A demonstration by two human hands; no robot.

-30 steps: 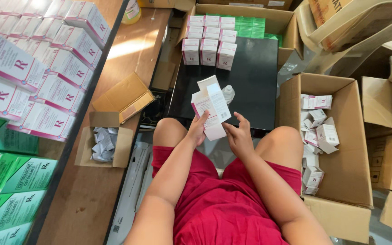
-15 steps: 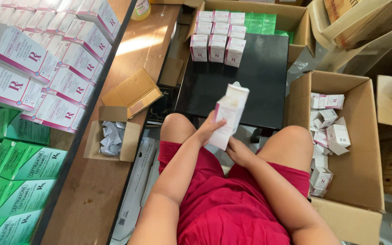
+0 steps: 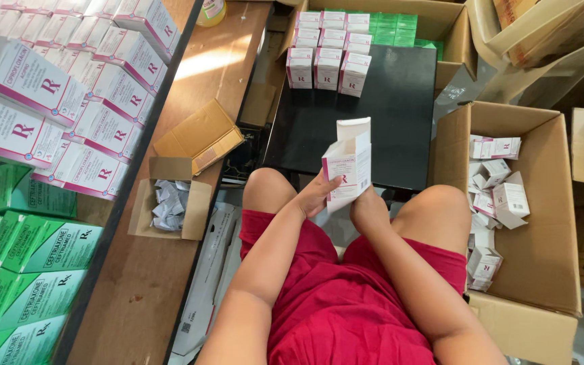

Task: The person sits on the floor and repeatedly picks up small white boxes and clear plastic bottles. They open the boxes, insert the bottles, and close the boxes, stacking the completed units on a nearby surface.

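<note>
Seen from the head camera, the left edge of the frame is filled with stacked cartons: white-and-magenta boxes (image 3: 69, 88) in the upper left and green boxes (image 3: 21, 263) in the lower left, both lying on a wooden table (image 3: 190, 74) that runs down the left third of the picture. On that table, left of centre, a small open cardboard box (image 3: 144, 203) holds crumpled paper leaflets (image 3: 168, 203), and a flat brown cardboard piece (image 3: 199, 138) lies just above it. At top centre a black platform (image 3: 386, 122) carries a cluster of upright small white-and-magenta cartons (image 3: 328, 57), with green cartons (image 3: 400, 27) behind them inside a big cardboard box. At the right, a large open cardboard box (image 3: 555, 223) holds loose, unfolded white-and-magenta cartons (image 3: 491, 196). Nothing stands between the camera and the hands. In the middle of the frame, above the person's knees and red shorts (image 3: 346, 304), the held carton (image 3: 348, 165) is upright with its top flap open. The left hand (image 3: 315, 195) grips its lower left side, thumb across the front face, forearm reaching up from the lower centre. The right hand (image 3: 368, 206) sits under and behind the carton's lower right corner, fingers curled against it and mostly hidden, supporting the base.
</note>
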